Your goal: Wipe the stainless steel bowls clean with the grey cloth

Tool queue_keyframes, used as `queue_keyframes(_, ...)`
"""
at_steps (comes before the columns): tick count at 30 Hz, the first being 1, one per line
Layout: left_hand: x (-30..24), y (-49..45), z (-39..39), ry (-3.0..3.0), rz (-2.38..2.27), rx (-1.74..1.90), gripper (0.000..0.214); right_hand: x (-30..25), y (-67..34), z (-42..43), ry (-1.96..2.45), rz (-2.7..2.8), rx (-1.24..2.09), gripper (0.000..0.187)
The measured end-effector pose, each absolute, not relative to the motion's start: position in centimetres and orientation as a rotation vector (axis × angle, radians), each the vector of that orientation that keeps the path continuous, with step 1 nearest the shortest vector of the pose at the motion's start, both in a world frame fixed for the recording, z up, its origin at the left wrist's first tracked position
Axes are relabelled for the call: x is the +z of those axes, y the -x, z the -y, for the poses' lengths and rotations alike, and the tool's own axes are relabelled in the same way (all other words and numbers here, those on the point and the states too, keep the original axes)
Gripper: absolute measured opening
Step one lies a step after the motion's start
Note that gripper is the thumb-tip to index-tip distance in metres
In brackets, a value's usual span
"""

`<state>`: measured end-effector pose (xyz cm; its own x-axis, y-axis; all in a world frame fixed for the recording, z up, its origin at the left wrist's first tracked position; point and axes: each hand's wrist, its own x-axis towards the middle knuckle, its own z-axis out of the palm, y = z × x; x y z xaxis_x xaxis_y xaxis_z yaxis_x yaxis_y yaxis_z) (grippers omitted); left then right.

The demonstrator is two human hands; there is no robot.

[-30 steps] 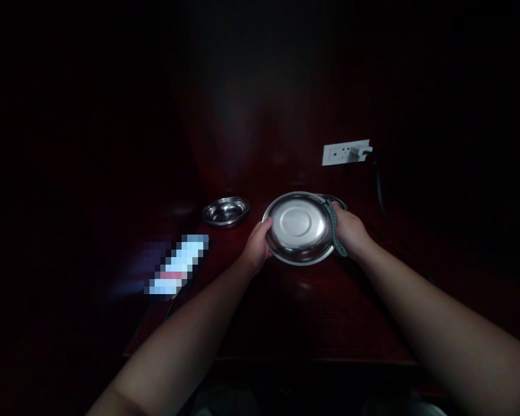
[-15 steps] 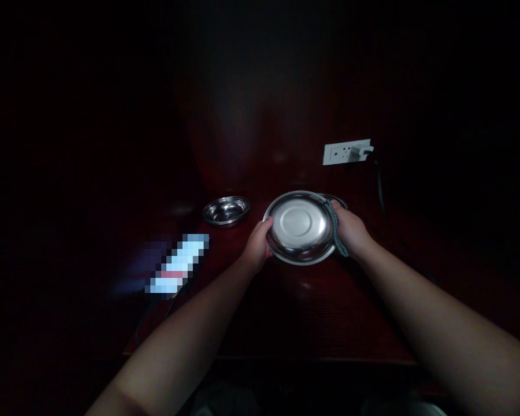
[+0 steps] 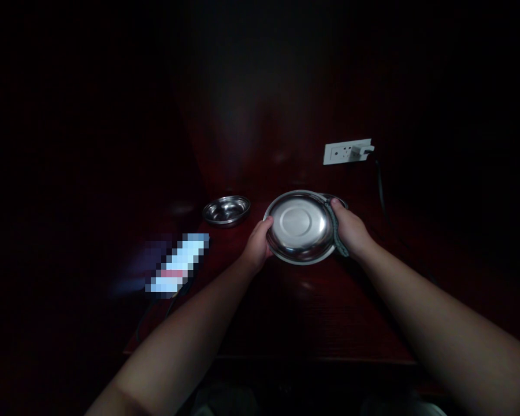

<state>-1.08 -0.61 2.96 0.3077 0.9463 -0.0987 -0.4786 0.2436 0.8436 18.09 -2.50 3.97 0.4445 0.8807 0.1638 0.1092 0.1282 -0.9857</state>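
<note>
Both hands hold up a shiny round stainless steel plate, its underside with a ring facing me. My left hand grips the left rim, thumb on the metal and fingers behind. On the right side, my right hand presses a grey-green cloth against the rim; its fingers are mostly hidden behind. Partly covered by the plate and my right hand, another metal dish shows only a bit of its edge. A steel bowl sits on the dark red table to the left, apart from my left hand.
A lit, pixelated screen with a cable lies on the left of the table. On the back wall is a white power socket with a charger plugged in, its cord hanging down. The surroundings are very dark.
Almost nothing differs. My right thumb has shifted slightly at the cloth's upper end; the plate and left hand stay in place.
</note>
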Motion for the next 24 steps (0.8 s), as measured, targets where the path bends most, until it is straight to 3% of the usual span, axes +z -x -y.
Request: queue_keyframes(24,3.19,1.08,0.83,-0.817,-0.747,1.075,0.044,3.89,-18.0,2.55,1.351,0.98,0.712,0.063)
